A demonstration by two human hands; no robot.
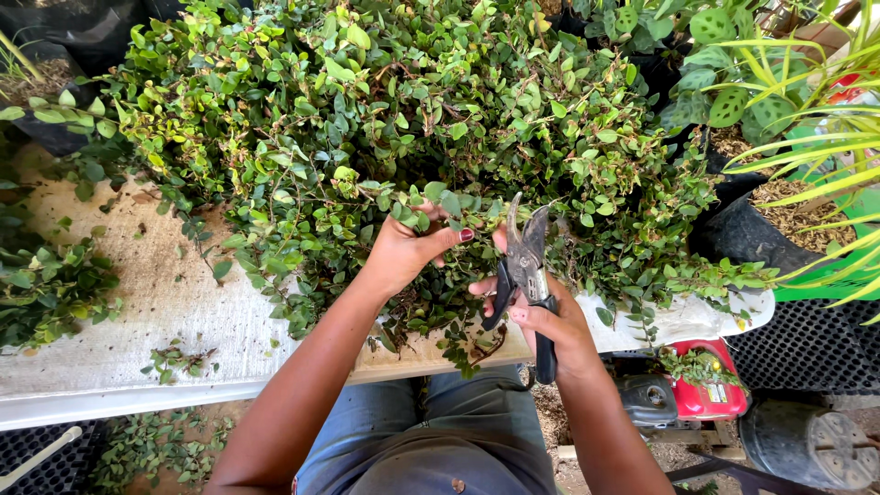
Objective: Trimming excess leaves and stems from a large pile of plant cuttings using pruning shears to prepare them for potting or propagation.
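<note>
The right hand (543, 321) is closed around the black handles of the pruning shears (525, 275), and the blades point up and away from it, a little open, at the edge of the leafy shrub (385, 119). Just to the left of it, the left hand (408, 249) is clenched on a bunch of small green twigs of this shrub. Beyond both hands the shrub spreads over the pale workbench (137, 312), and to the far right of them stands a black pot (752, 234).
</note>
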